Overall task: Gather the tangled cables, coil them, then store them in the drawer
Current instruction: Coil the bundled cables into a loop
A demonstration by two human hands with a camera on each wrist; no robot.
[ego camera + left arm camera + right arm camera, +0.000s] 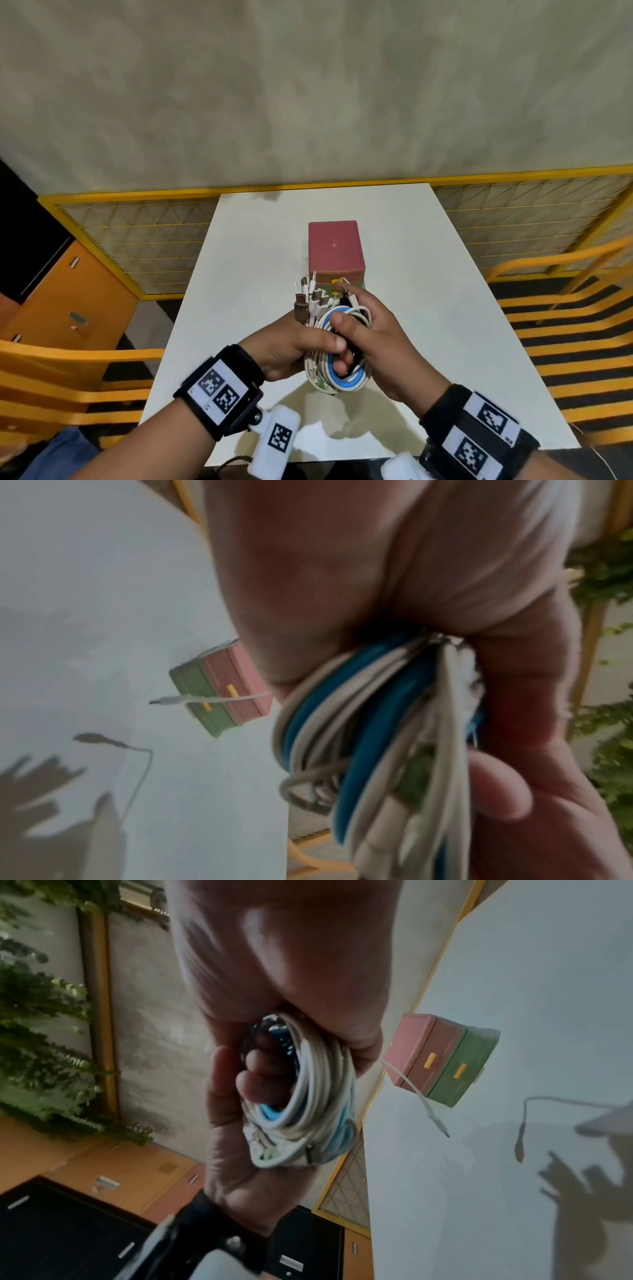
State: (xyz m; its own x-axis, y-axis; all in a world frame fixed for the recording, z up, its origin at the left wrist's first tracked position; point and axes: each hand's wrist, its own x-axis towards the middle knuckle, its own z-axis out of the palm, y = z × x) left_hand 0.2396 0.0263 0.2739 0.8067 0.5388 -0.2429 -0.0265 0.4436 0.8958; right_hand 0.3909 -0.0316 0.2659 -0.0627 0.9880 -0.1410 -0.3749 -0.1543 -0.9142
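A coil of white and blue cables [342, 378] is held above the white table, and both hands grip it. My left hand [305, 346] wraps it from the left, thumb across the top. My right hand [368, 330] holds it from the right, thumb on the loops and fingers through the middle. Several plug ends [310, 296] stick up from the bundle. Behind it stands the small drawer box [334, 248], pink above and green below, both drawers shut. The wrist views show the coil [359, 737] [308, 1096], the box [219, 696] [441, 1058] and one loose plug end [164, 702] [440, 1125] dangling.
The white table [428, 308] is narrow, with its near edge just below my wrists. A yellow mesh railing [137, 240] runs behind it. An orange cabinet [68, 301] stands at the left and orange slatted benches [565, 325] on both sides.
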